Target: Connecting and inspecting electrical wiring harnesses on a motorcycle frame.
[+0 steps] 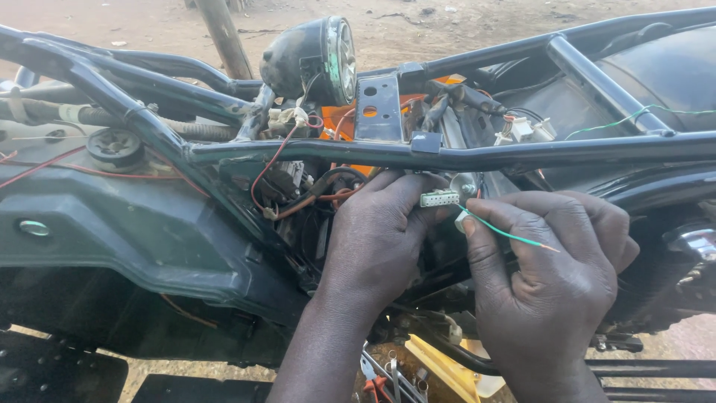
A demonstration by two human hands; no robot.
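While our left hand [380, 231] pinches the small white connector block [439, 198] between thumb and fingertips just under the black frame tube [447, 157], our right hand [548, 269] sits just beside it, on the right. We note the right hand is closed in a pinch on a thin green wire [514, 237], thumb and forefinger pressed together at the wire's left end. The wire's long axis runs from upper left to lower right across the knuckles; its free tail points away from the connector, and its pinched tip lies just right of and slightly below the block, near but not touching as far as we can tell. The block's long axis runs roughly level, left to right, with its row of sockets facing us. Of the two, the right hand carries the wire end nearest the block. Red wires [268, 168] and the round headlamp [328, 60] sit up and left, well apart.
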